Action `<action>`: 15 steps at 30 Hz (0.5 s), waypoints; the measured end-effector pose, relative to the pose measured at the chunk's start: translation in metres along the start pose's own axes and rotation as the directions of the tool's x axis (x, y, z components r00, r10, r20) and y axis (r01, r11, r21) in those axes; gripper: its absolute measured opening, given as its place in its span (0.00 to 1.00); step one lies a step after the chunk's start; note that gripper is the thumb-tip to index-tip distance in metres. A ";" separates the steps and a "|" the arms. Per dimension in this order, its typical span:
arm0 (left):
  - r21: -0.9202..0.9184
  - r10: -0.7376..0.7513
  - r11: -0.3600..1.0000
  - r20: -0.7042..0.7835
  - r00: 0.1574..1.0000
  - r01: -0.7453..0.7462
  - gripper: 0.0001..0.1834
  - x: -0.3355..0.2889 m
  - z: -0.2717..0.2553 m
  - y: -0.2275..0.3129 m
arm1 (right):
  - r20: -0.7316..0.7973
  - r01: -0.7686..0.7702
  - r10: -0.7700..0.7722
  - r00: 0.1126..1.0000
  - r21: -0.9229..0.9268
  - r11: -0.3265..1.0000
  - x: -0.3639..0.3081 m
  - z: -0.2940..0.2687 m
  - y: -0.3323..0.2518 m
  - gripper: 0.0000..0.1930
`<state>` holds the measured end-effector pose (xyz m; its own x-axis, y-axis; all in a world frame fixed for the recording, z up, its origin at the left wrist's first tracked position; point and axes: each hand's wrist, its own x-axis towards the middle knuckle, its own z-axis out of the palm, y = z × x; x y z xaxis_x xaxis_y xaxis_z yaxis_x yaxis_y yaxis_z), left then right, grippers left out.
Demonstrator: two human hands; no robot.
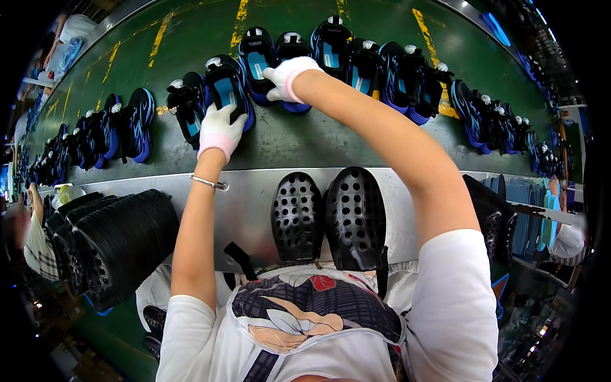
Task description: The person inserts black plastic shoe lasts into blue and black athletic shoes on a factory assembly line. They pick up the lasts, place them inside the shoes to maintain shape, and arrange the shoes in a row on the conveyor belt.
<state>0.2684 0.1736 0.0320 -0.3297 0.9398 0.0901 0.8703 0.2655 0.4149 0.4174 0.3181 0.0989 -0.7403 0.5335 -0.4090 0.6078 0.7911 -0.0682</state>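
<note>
A row of black and blue sneakers lies on the green belt ahead of me, with light blue insoles and clear crumpled wads at their far ends. My left hand [223,129], in a white glove with a pink cuff, grips the near end of one sneaker [226,86], thumb and fingers on either side. My right hand [291,77], gloved alike, reaches across to the neighbouring sneaker [256,57]; its fingers curl at that shoe's near right side. Its forearm partly covers another sneaker [293,44]. Two black, sole-shaped perforated pieces [297,213] [355,216] lie near my apron.
A metal ledge [245,210] edges the green belt [191,38], which bears yellow marks. At left stands a stack of black perforated pieces [127,235]; more [490,219] are at right. Sneakers line both sides [137,127] [474,114]. Other people [566,245] work at both ends.
</note>
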 end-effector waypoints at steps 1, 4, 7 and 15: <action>-0.002 0.040 0.999 -0.020 0.999 -0.040 0.21 0.001 0.001 -0.006 | 0.001 0.002 -0.002 1.000 0.013 1.000 0.007 0.003 0.000 0.28; 0.015 0.081 0.997 0.068 0.994 -0.082 0.20 0.003 -0.005 -0.002 | 0.008 -0.028 0.028 1.000 0.044 0.999 0.009 0.007 -0.001 0.27; -0.003 0.115 0.993 0.166 0.979 -0.117 0.19 -0.003 -0.006 0.016 | 0.018 -0.110 0.109 0.994 0.078 0.991 -0.018 0.008 0.011 0.26; -0.102 0.294 0.956 0.235 0.927 -0.277 0.20 -0.021 0.017 0.055 | 0.019 -0.241 0.241 0.970 0.110 0.964 -0.102 0.043 0.048 0.25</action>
<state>0.3292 0.1725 0.0379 0.0361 0.9993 -0.0079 0.8855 -0.0284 0.4638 0.5345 0.2889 0.0985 -0.5667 0.7023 -0.4308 0.7962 0.6012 -0.0673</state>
